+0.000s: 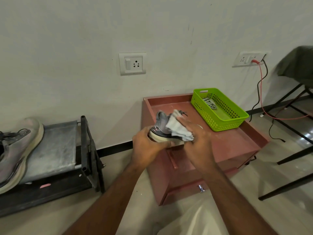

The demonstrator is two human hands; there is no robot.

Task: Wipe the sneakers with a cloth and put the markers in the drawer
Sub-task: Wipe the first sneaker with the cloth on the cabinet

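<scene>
My left hand (147, 146) grips the heel end of a grey sneaker (160, 126) with a cream sole, held above the reddish cabinet (237, 143). My right hand (198, 139) holds a pale grey cloth (177, 128) bunched against the sneaker's side. A second grey sneaker (15, 150) lies on the black shoe rack (84, 150) at the left. The cabinet's drawer (186, 189) with a metal knob (201, 188) sits below my forearms. No markers are plainly visible.
A green plastic basket (220, 122) with grey patterned items inside stands on the cabinet's back right. Red and black cables (261, 92) hang from a wall socket. A black-legged chair (298, 102) stands at the right. The wall is close behind.
</scene>
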